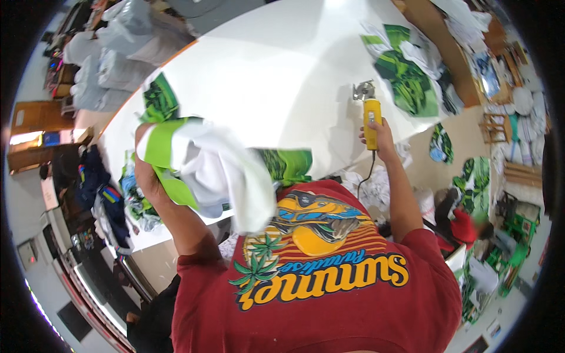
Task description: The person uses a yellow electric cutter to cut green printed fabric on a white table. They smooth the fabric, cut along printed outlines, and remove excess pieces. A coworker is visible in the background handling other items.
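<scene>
My right hand (384, 140) is wrapped round the yellow body of an electric fabric cutter (372, 112). Its metal head points to the far side over the white table (253, 70), and a dark cord hangs from its near end. On the left, my left hand (141, 141) carries a white fabric piece (229, 159) with bright green bands. The cloth is raised, bunched and partly blurred, and it hides my fingers. Just past that hand lies a green patterned fabric piece (160, 99). Another green piece (288, 163) rests at the table's near edge.
Green and white fabric pieces (406, 76) are piled at the table's right, beside a brown board (450, 53). Wrapped bundles (120, 65) stand beyond the left edge. Cloth scraps (376, 182) gather below the near edge. A person in red (464, 226) is at the right.
</scene>
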### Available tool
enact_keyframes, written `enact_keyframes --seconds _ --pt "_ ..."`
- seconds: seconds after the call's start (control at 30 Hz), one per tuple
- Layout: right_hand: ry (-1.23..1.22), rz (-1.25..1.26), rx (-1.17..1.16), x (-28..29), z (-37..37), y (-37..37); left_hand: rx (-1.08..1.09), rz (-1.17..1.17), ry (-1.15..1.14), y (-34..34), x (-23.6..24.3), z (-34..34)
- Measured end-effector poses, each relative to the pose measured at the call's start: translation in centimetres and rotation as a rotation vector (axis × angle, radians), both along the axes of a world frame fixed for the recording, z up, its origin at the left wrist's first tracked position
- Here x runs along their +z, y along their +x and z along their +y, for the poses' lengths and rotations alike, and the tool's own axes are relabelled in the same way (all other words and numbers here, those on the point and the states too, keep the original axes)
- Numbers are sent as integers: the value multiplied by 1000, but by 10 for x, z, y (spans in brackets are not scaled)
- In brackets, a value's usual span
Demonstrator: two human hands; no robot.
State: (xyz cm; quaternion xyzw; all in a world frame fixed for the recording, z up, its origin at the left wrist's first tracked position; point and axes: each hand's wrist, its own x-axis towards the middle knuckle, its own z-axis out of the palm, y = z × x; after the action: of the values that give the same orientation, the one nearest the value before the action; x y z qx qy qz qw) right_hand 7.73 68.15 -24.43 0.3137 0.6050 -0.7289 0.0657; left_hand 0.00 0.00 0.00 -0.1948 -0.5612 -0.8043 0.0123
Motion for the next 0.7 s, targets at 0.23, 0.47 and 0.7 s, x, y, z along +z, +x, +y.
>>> enact_keyframes --seconds 0.23,0.47,0.7 --pt "327 -130 143 -14 -35 -54 1073 -376 95 7 135 58" --pt "1086 -306 669 75 -69 -63 989 25 -528 23 181 59" --pt "86 971 962 309 -216 -103 489 661 -878 20 184 92"
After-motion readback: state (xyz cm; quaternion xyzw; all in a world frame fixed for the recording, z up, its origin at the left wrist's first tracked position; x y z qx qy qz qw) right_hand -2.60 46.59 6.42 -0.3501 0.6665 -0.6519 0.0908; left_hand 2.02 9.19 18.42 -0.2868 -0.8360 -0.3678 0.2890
